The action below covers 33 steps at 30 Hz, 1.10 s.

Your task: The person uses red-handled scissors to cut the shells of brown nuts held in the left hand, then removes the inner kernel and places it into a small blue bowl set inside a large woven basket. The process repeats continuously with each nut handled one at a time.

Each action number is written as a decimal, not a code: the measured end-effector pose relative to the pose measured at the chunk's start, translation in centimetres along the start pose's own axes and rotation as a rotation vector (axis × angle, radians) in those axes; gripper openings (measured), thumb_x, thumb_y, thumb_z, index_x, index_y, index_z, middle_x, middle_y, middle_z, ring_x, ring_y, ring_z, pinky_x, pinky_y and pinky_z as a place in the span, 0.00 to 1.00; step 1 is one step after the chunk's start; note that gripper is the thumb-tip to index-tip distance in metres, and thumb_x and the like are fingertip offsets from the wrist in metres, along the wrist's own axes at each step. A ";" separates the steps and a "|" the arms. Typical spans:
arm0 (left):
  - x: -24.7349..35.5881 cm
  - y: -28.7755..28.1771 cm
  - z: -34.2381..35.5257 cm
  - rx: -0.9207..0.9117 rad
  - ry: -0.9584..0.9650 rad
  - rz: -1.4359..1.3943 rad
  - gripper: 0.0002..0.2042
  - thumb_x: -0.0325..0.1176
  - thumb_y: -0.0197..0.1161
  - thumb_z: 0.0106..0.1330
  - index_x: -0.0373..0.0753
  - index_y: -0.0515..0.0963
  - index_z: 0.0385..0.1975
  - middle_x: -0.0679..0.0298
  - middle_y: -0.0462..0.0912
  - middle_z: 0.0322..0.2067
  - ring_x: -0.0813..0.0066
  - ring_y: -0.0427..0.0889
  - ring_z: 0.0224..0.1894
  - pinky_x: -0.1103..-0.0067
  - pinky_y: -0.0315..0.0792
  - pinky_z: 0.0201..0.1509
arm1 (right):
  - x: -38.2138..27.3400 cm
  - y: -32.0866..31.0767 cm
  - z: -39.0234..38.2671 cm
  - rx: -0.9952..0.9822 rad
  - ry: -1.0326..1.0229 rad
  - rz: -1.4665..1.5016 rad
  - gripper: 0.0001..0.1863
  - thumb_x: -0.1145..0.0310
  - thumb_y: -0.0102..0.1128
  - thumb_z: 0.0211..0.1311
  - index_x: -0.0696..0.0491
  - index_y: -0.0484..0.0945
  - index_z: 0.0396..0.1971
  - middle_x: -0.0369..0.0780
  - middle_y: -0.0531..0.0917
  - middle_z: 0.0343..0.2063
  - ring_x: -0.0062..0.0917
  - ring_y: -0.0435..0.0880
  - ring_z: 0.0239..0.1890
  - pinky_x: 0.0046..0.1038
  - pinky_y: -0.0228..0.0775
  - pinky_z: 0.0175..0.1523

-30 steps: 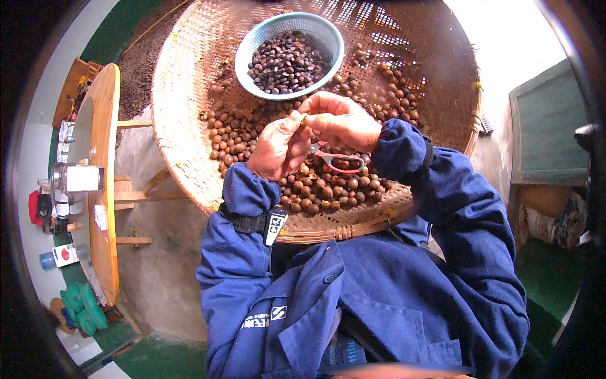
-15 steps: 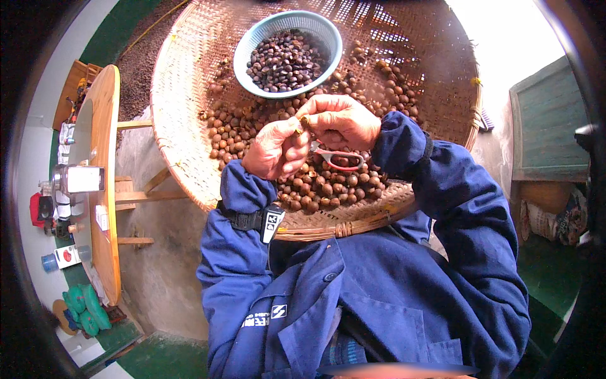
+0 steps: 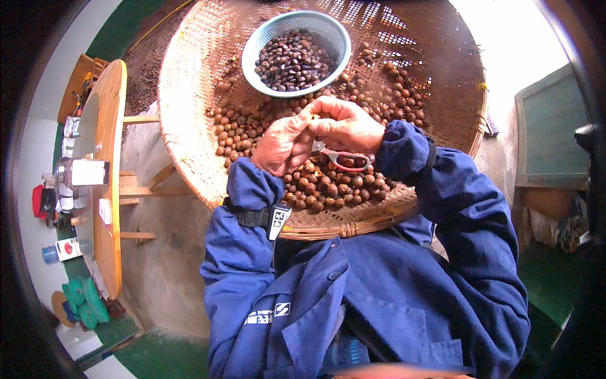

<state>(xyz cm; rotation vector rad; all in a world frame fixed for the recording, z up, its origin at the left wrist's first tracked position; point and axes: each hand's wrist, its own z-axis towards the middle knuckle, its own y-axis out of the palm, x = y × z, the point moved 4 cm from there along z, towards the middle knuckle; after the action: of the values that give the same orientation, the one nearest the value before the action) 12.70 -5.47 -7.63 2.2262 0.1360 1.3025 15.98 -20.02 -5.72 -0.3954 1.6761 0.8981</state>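
My left hand (image 3: 283,144) and my right hand (image 3: 348,125) meet above the heap of round brown nuts (image 3: 325,183), fingertips pinched together. A small yellowish bit shows between the right thumb and forefinger; the fingers hide the rest of what they grip. The left fingers are curled in, and their contents are hidden. Under the right hand is a pair of scissors with red-edged handles (image 3: 351,162); whether it lies on the nuts or hangs from the fingers, I cannot tell. Beyond the hands, a light blue plastic basket (image 3: 344,47) holds darker nuts.
A wide round woven bamboo tray (image 3: 183,126) carries the nuts and the basket. To the left stands a wooden table (image 3: 115,208) on its legs, with a phone-like device (image 3: 89,172) nearby. A grey-green cabinet (image 3: 555,129) is at the right.
My fingertips have come closer together, and the dark, yellow-edged pieces seen between them earlier are now mostly hidden. The whole view has shifted slightly.
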 end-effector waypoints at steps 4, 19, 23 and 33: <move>0.8 -0.7 0.6 -0.026 0.194 0.233 0.23 0.58 0.45 0.72 0.45 0.70 0.26 0.73 0.66 0.15 0.81 0.64 0.13 0.83 0.59 0.14 | -2.9 -0.9 -0.7 0.106 0.086 -0.096 0.08 0.69 0.54 0.67 0.57 0.77 0.39 0.33 0.76 0.27 0.14 0.73 0.27 0.19 0.68 0.31; 2.9 -9.1 1.8 0.605 0.297 1.070 0.09 0.36 0.61 0.61 0.37 0.80 0.32 0.68 0.78 0.23 0.83 0.74 0.21 0.82 0.69 0.20 | 0.8 -24.3 -33.4 1.031 0.204 -0.199 0.11 0.65 0.53 0.62 0.52 0.73 0.42 0.30 0.72 0.21 0.13 0.67 0.16 0.17 0.54 0.16; -0.7 -9.3 2.7 0.200 -0.315 1.408 0.08 0.34 0.66 0.55 0.39 0.81 0.32 0.69 0.77 0.20 0.81 0.72 0.19 0.79 0.66 0.20 | 15.3 -30.7 -35.2 0.880 0.508 -0.168 0.18 0.65 0.67 0.46 0.52 0.79 0.40 0.39 0.80 0.32 0.29 0.78 0.28 0.27 0.70 0.30; -2.2 -3.6 2.1 -0.046 -0.563 1.307 0.12 0.40 0.73 0.50 0.42 0.81 0.30 0.70 0.80 0.23 0.79 0.73 0.21 0.77 0.67 0.22 | 9.7 -30.4 -34.3 1.150 0.144 -0.086 0.14 0.66 0.55 0.63 0.52 0.78 0.48 0.36 0.83 0.36 0.25 0.82 0.38 0.29 0.76 0.42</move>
<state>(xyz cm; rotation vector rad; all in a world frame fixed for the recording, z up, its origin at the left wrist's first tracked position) 13.90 -4.08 -11.92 2.5242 -1.7535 1.0383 10.20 -63.11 -23.09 0.2660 1.9919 -0.2441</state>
